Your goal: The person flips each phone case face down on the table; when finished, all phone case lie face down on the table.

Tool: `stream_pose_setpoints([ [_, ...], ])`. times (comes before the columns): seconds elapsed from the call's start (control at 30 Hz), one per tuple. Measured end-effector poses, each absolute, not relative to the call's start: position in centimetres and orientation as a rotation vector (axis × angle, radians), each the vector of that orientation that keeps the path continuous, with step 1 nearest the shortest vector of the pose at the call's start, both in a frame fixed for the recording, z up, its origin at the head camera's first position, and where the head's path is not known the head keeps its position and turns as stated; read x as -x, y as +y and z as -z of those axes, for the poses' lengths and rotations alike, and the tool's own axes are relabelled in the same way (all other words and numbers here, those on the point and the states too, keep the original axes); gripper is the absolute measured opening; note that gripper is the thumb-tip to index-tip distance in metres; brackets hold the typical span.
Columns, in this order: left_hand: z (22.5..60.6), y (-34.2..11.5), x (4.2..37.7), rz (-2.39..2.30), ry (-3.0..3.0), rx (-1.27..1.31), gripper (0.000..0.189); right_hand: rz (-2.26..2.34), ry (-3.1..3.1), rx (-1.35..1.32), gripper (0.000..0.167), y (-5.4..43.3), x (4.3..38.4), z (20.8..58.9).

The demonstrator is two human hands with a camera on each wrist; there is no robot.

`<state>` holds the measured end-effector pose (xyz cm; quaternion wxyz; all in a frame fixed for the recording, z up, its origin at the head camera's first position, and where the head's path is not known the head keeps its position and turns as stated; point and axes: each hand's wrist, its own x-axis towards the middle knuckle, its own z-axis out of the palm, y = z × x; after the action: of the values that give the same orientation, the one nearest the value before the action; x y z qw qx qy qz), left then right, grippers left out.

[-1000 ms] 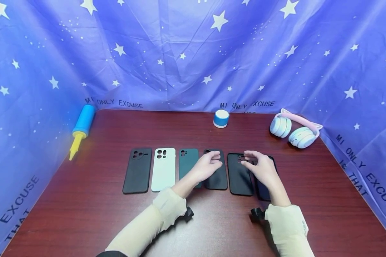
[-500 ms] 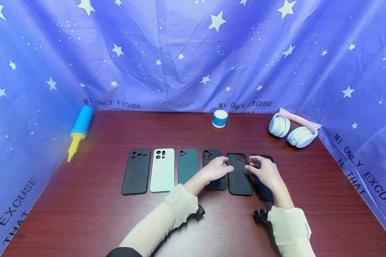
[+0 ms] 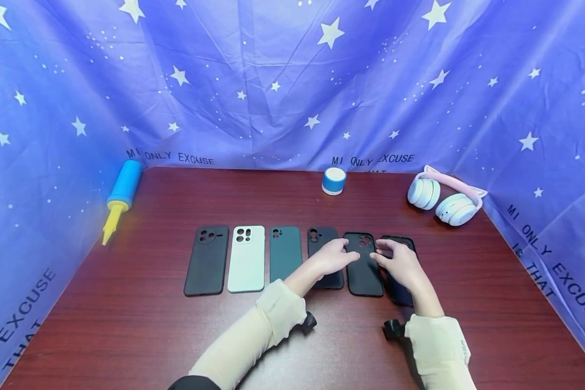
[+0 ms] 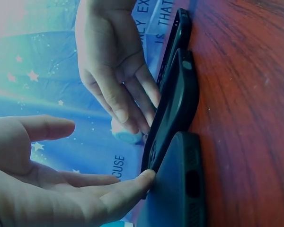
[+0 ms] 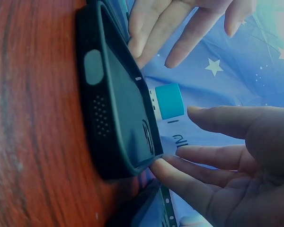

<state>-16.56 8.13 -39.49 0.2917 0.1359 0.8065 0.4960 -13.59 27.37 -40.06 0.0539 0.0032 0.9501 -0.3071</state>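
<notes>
Several phone cases lie in a row on the table. A black phone case [image 3: 364, 276], hollow side up, lies between my two hands. My left hand [image 3: 332, 257] reaches over the dark phone case [image 3: 317, 234] beside it, with extended fingers at the black case's left edge. From the other side my right hand [image 3: 402, 264] has relaxed fingers at that case's right edge, partly covering the rightmost dark case [image 3: 401, 290]. In the right wrist view the raised rim of the black case [image 5: 97, 113] shows, fingertips right at it. Neither hand is curled round anything.
Farther left in the row are a green case [image 3: 285, 249], a white case [image 3: 246, 262] and a black case [image 3: 206, 265]. Behind stand a blue-and-white cylinder [image 3: 333, 181] and cat-ear headphones [image 3: 446, 195]. A blue-and-yellow hand pump [image 3: 124, 187] leans at the left.
My left hand has moved right, from over the neighbouring dark case to the black case's left edge. My right hand has come slightly nearer and lower. The cases stay in place.
</notes>
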Motion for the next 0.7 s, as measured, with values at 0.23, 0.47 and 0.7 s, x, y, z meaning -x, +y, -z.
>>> stream_pose_setpoints([
  [0.23,39.9,8.2,16.4,-1.424,2.144,-0.314,0.057,0.935,2.865,-0.02,0.052,27.4,13.6,40.2],
  [0.47,40.5,8.4,16.3,-1.59,2.1,-0.269,0.053,0.975,2.838,-0.056,0.054,27.3,13.7,40.4],
  [0.7,41.1,8.6,16.6,-1.811,1.991,-0.197,0.052,1.031,2.831,-0.056,0.054,27.2,13.7,40.8],
])
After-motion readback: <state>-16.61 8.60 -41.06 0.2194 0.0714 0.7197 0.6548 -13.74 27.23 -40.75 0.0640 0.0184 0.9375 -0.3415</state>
